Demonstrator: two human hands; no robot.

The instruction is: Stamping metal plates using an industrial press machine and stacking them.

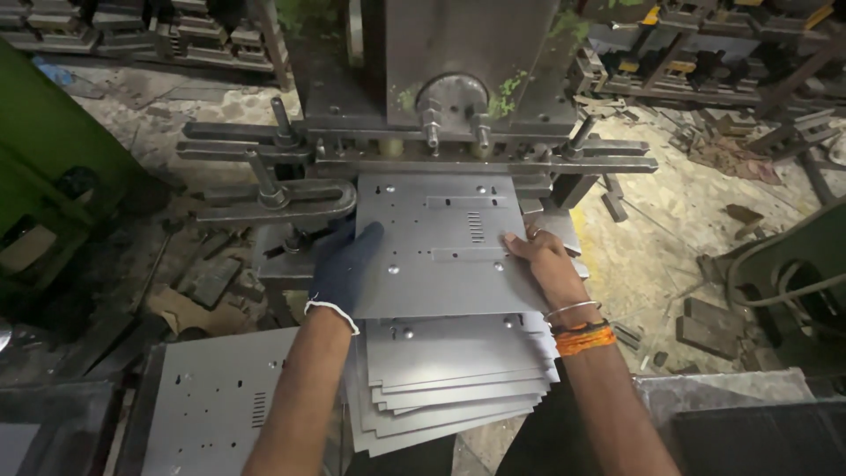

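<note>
Your left hand [344, 269], in a dark blue glove with a white cuff, lies flat on the left edge of the top metal sheet [445, 247], fingers held together and pointing up toward the press [458, 79]. Your right hand [539, 257] is bare and rests on the sheet's right edge, fingers spread a little and pressing down on the metal; a silver bangle and an orange thread band sit at that wrist. Neither hand pinches the sheet: both lie on top of it.

The sheet is a grey rectangular plate with small round holes, two raised strips and a short row of slots near its middle. Its far edge reaches in under the press, just below the long horizontal bar [485, 163] with its bolts. Its near edge overhangs a fanned stack of similar sheets [449, 379], which lies right below the top sheet, toward you and between your forearms.

Left of that stack, another punched plate [220, 401] with the same slot pattern lies flat on a low surface. Left of the top sheet, slotted clamp arms [264, 203] with upright studs hold the tooling. Beyond the press on both sides, racks of dark metal blocks [723, 53] line the rough, littered floor.
</note>
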